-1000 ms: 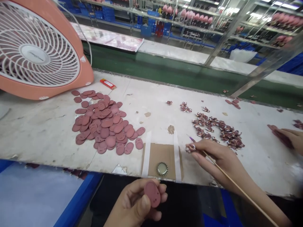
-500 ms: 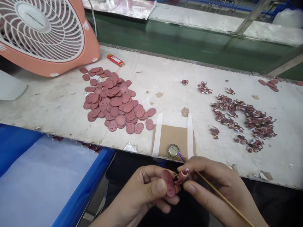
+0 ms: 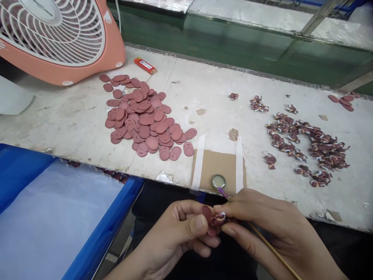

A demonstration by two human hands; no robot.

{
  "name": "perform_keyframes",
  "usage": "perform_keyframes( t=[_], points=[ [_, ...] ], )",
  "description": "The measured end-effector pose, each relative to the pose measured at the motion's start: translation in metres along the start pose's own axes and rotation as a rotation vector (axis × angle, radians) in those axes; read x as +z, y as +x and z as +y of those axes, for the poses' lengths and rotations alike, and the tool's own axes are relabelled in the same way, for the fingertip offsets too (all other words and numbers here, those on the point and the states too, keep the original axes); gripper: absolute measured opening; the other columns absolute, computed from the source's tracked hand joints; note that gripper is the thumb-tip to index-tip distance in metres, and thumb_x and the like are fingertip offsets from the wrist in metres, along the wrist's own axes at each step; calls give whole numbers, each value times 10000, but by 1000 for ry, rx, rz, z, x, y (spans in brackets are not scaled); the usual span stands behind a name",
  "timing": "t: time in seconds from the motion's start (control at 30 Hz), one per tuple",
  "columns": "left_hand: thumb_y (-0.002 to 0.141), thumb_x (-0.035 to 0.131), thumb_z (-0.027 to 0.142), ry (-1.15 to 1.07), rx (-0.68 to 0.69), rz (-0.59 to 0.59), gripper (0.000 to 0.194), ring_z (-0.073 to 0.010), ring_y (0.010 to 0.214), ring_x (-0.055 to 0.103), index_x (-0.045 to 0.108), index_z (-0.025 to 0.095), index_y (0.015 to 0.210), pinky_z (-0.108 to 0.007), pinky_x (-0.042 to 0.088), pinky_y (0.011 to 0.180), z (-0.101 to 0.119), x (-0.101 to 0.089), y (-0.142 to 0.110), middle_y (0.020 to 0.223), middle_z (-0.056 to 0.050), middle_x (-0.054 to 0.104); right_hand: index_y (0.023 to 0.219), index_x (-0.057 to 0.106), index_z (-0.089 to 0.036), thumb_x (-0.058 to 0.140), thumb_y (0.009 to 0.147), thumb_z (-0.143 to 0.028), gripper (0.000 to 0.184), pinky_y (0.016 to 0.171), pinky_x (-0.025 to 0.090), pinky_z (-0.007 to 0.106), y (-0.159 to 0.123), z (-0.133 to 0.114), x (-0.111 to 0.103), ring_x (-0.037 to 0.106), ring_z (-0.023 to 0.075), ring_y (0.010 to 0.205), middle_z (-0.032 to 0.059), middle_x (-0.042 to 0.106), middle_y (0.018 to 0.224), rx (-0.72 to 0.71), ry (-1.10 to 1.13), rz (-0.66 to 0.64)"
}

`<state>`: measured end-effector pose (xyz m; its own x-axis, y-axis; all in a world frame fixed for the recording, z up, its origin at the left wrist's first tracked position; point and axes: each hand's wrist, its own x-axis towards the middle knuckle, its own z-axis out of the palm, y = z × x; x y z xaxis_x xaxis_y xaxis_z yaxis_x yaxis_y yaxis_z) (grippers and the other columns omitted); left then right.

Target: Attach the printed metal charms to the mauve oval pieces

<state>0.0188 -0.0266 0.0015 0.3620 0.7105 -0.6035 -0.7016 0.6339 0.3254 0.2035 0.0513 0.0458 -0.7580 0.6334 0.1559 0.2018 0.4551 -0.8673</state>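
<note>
My left hand (image 3: 186, 229) pinches a reddish-brown oval base (image 3: 206, 212) between thumb and fingers, just past the table's front edge. Thumb and forefinger of my right hand (image 3: 256, 221) grip a small brown painted figurine (image 3: 218, 220) with white and yellow marks. The figurine is up against the face of the base; whether its feet sit in the holes is hidden. A thin wooden stick (image 3: 274, 249) with a purple tip also lies in my right hand, running under the fingers. Its tip is by a bottle cap (image 3: 218, 182) lying on a cardboard piece (image 3: 215, 165).
A heap of oval bases (image 3: 145, 124) lies left of centre, near a pink fan (image 3: 115, 46) and a red box (image 3: 145, 65). Many figurines (image 3: 326, 146) are spread at the right. More bases (image 3: 344, 101) lie far right. A blue-edged bin (image 3: 70, 210) stands lower left.
My right hand has moved left and brought the figurine onto the oval base, which was apart or barely touching before. The camera view has shifted slightly.
</note>
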Motion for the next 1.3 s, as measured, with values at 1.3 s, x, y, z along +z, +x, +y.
perform_keyframes(
  t=[1.3],
  points=[
    [678,891,383,-159,3,-10,267,-46,543,653,806,152,780,-93,545,513,-6,-9,-1,635,4,700,1057,668,-157,583,987,-104,122,715,527,150,12,-7,13,646,96,747,6,664,869,-28,-134,-34]
  ],
)
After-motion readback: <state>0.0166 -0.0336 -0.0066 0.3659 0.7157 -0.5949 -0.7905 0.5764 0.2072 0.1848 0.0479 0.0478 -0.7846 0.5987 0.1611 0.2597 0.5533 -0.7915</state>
